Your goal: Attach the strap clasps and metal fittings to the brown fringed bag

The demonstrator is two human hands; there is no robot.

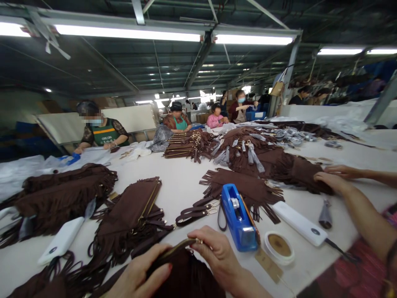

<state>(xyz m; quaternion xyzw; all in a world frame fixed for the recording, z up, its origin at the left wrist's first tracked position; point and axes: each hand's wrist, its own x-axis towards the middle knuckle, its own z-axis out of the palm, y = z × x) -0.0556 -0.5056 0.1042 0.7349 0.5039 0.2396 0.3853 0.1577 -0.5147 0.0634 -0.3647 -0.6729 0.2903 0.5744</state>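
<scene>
Head cam: left hand (pixel 141 273) and right hand (pixel 217 254) are both grasping a dark brown zip bag (pixel 182 275) by its top edge, so that one's mid-handling. Clip-on straps (pixel 190 214) lie just beyond the grip, blue tape dispenser (pixel 238 219) off to its right. Fringed bags (pixel 124 207) sit left of it, can't tell which are finished tbh.

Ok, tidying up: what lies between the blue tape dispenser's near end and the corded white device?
A round white tub and, beside it, a tag; head view.
</scene>
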